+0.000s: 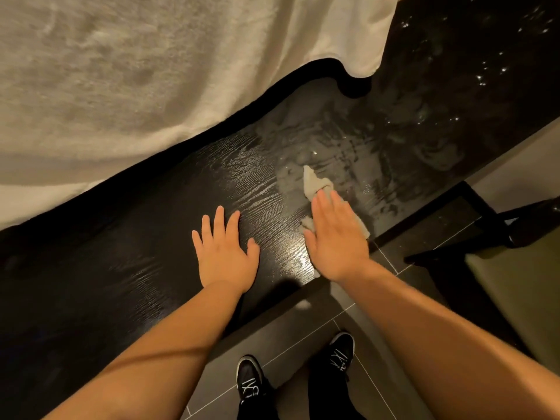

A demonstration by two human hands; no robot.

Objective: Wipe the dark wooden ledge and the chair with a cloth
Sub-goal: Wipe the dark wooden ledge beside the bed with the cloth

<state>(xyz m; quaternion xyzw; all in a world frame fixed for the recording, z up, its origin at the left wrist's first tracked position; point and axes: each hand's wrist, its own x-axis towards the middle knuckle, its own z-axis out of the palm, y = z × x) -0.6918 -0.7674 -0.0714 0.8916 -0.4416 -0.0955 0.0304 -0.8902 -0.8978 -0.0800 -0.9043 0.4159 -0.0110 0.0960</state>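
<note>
1. My right hand (335,234) lies flat, fingers together, pressing the small crumpled pale cloth (315,184) onto the dark wooden ledge (127,268); I am pinning it down, not pinching it.
2. My left hand (225,250) rests open and empty on the ledge beside it, fingers spread, the two hands near but not touching.
3. Beyond the cloth the wood is covered in grey, cloudy smears and bright droplets; I judge that stretch wet or soapy and only partly wiped.
4. Under and to the left of my hands the grain shows clean and glossy, with fine pale lines under the light, though I cannot tell whether that part has been wiped yet.
5. The dark-framed chair with an olive padded seat (515,286) stands at my right on the grey tiled floor (303,344), untouched, so I judge it remains to be done.
6. A cream, nubbly bedcover (151,71) hangs over the ledge's far edge, soft against the hard, ridged wood.
</note>
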